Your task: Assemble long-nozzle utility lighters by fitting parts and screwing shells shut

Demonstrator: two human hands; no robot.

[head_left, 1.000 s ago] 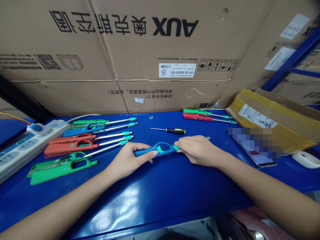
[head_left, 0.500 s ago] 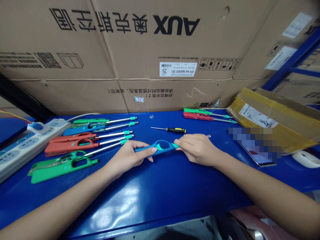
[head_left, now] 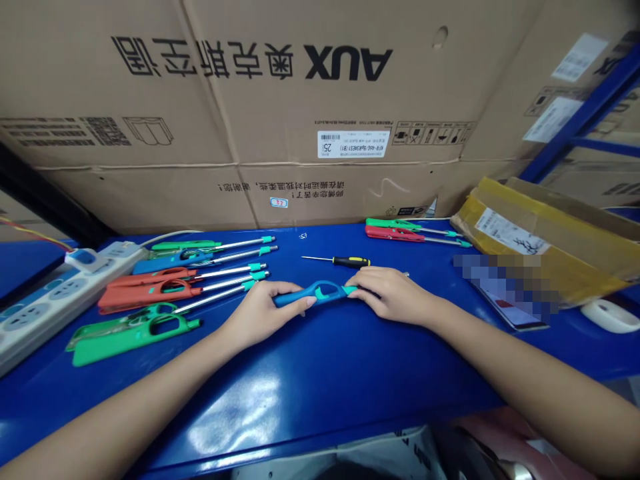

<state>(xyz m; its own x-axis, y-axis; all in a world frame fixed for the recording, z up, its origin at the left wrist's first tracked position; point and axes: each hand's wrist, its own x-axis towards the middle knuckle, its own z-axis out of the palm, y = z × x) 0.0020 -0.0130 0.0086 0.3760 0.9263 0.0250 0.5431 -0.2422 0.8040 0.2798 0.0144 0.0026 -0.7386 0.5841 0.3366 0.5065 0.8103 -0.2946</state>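
Both hands hold one blue long-nosed lighter (head_left: 320, 293) with a teal trigger, just above the blue table (head_left: 325, 373). My left hand (head_left: 260, 310) grips its handle end, fingers wrapped round it. My right hand (head_left: 393, 293) is closed over the metal nose end, which is mostly hidden under the fingers. A black and yellow screwdriver (head_left: 345, 261) lies just behind the lighter.
Several red, green and blue lighters (head_left: 170, 283) lie in a row at the left, beside a white power strip (head_left: 55, 293). Two more lighters (head_left: 410, 230) lie at the back right. A phone (head_left: 505, 293), a taped carton (head_left: 545, 247) and big cardboard boxes (head_left: 300, 113) border the table.
The blue lighter has been tipped more edge-on and lifted slightly between the two hands. The view shifted a little; the hands stay on the lighter.
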